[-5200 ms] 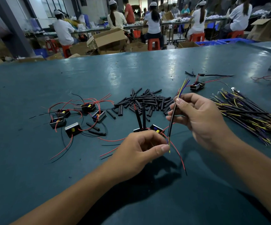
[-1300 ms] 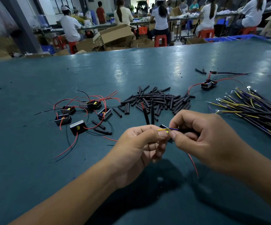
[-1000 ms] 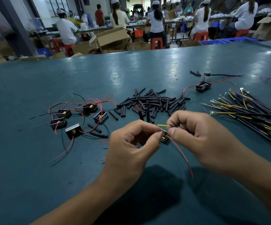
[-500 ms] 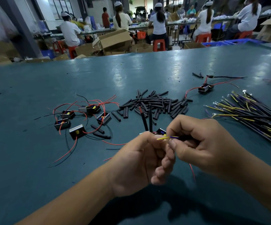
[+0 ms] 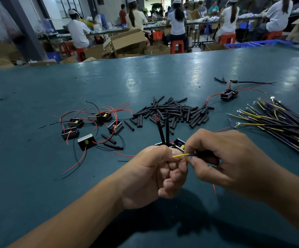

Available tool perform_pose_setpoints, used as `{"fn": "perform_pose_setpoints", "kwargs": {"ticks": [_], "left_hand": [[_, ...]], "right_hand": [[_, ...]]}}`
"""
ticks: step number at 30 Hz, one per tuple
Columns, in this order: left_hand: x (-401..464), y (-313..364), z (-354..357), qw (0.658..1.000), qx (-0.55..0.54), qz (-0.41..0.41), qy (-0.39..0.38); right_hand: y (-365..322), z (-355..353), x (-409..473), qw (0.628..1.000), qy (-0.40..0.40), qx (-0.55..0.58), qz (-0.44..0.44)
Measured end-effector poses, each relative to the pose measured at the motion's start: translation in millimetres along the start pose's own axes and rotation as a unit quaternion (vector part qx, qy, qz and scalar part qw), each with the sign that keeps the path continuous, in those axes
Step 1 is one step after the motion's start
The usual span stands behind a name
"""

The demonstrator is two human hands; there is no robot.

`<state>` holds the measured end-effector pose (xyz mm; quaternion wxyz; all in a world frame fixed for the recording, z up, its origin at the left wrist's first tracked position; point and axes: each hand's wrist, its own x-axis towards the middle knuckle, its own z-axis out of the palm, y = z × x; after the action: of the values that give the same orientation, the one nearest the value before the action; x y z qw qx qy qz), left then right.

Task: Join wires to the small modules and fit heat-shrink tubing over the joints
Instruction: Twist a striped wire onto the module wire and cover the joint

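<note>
On the teal workbench, near centre, the left hand grips a small black module while the right hand pinches a thin yellow-and-blue wire, probably light and floppy, best held close behind its bare tip.

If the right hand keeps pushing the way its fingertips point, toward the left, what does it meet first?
Most likely the left hand: the right hand pinches a yellow wire whose bare tip already reaches the left fingers. Depth looks matched, though unconfirmed.
</note>
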<state>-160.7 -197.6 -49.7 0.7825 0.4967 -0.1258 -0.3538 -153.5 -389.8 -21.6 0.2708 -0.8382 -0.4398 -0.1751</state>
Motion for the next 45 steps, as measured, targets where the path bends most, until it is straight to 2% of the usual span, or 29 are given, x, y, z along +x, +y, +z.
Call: {"fn": "perform_pose_setpoints", "kwargs": {"ticks": [4, 12, 20, 24, 31, 32, 33, 34, 37, 38, 39, 40, 41, 42, 43, 44, 45], "left_hand": [[1, 0, 1, 0.999, 0.024, 0.028, 0.023], [3, -3, -1, 0.987, 0.076, 0.122, 0.070], [5, -6, -3, 0.971, 0.133, 0.178, 0.085], [8, -11, 0, 0.948, 0.174, 0.236, 0.127], [11, -19, 7, 0.882, 0.262, 0.323, 0.220], [11, -20, 8, 0.861, 0.298, 0.336, 0.238], [10, -20, 7, 0.820, 0.363, 0.359, 0.260], [10, -19, 6, 0.755, 0.450, 0.389, 0.274], [9, -13, -1, 0.515, 0.674, 0.462, 0.260], [9, -11, -3, 0.464, 0.709, 0.469, 0.246], [9, -10, -5, 0.449, 0.721, 0.469, 0.240], [9, -10, -4, 0.477, 0.709, 0.458, 0.243], [9, -10, -2, 0.555, 0.660, 0.438, 0.253], [9, -8, 1, 0.685, 0.559, 0.389, 0.258], [8, -6, 3, 0.824, 0.411, 0.308, 0.239], [8, -3, 5, 0.927, 0.249, 0.203, 0.195], [7, 0, 6, 0.978, 0.117, 0.106, 0.139]], "right_hand": [[0, 0, -1, 1.000, 0.005, -0.010, -0.002], [-5, 5, -2, 0.998, 0.021, 0.019, 0.051], [-7, 7, -1, 0.967, 0.026, 0.208, 0.149], [-8, 7, 1, 0.939, 0.036, 0.256, 0.228], [-10, 9, 5, 0.882, 0.064, 0.350, 0.310], [-11, 10, 6, 0.871, 0.067, 0.366, 0.322], [-11, 11, 6, 0.861, 0.068, 0.379, 0.332], [-12, 12, 6, 0.852, 0.068, 0.392, 0.341], [-12, 12, 6, 0.822, 0.050, 0.436, 0.363], [-11, 12, 6, 0.814, 0.044, 0.448, 0.367], [-11, 10, 7, 0.811, 0.043, 0.454, 0.365], [-9, 9, 7, 0.820, 0.045, 0.448, 0.354], [-8, 7, 7, 0.841, 0.051, 0.426, 0.331], [-7, 5, 7, 0.868, 0.057, 0.394, 0.297], [-6, 3, 6, 0.892, 0.062, 0.365, 0.260], [-4, 2, 6, 0.907, 0.065, 0.347, 0.228], [-2, 1, 5, 0.916, 0.067, 0.339, 0.203]]}}
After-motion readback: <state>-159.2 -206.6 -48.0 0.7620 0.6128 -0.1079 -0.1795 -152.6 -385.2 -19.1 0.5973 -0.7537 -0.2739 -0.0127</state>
